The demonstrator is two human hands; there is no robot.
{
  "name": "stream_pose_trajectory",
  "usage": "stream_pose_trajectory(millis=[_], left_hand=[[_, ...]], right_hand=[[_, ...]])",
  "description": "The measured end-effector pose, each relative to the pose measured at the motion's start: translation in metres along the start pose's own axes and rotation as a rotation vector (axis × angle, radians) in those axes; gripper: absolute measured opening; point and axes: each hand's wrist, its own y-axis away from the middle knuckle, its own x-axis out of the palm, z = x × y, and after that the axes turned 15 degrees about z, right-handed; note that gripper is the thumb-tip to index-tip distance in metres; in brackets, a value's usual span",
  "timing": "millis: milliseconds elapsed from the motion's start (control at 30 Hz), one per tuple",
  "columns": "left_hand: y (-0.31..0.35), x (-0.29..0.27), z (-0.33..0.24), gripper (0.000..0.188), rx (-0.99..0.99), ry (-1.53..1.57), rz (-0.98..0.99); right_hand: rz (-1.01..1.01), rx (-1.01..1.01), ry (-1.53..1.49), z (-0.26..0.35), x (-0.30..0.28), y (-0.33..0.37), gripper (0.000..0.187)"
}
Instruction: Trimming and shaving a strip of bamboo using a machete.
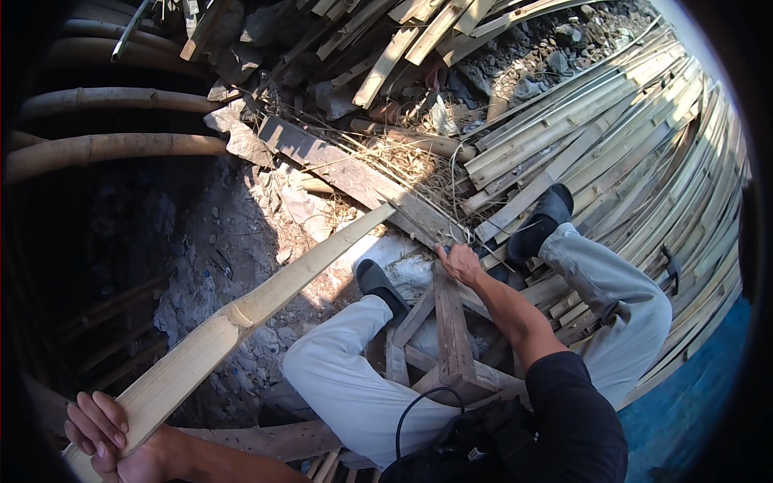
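Observation:
A long split bamboo slat (233, 322) slants from the lower left up to the middle of the view, with a node partway along it. My left hand (105, 435) is closed round its near end, fingers wrapped over the edge. The slat's far end comes to a wooden plank (338, 165). Over that plank my right hand (460, 264) is closed on a knife (412, 219), whose thin dark blade points up and left beside the slat's tip. My fingers hide most of the knife's handle. Whether the blade touches the slat I cannot tell.
Split bamboo slats (580, 153) lie piled along the right, with more at the top. Thick bamboo poles (121, 148) stick in from the left. Between my legs stands a wooden frame (452, 338). Shavings (403, 157) and stones lie beyond the plank; a blue sheet (684, 410) lies lower right.

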Motion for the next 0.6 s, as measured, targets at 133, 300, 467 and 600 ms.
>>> stream_pose_trajectory(millis=[133,300,467,600], left_hand=[[-0.001,0.005,-0.001,0.022,-0.006,-0.058,-0.041],[-0.005,-0.001,-0.003,0.023,-0.039,-0.096,-0.054],[-0.011,-0.037,-0.011,0.023,-0.07,0.017,0.112],[-0.003,-0.047,-0.015,0.024,-0.028,0.022,0.148]], right_hand=[[-0.072,-0.064,-0.011,0.014,-0.009,0.019,0.069],[-0.267,-0.277,-0.232,0.025,0.002,0.04,0.067],[-0.101,0.038,-0.127,0.0,0.019,-0.025,0.073],[0.019,0.009,0.007,0.024,-0.014,-0.016,0.074]])
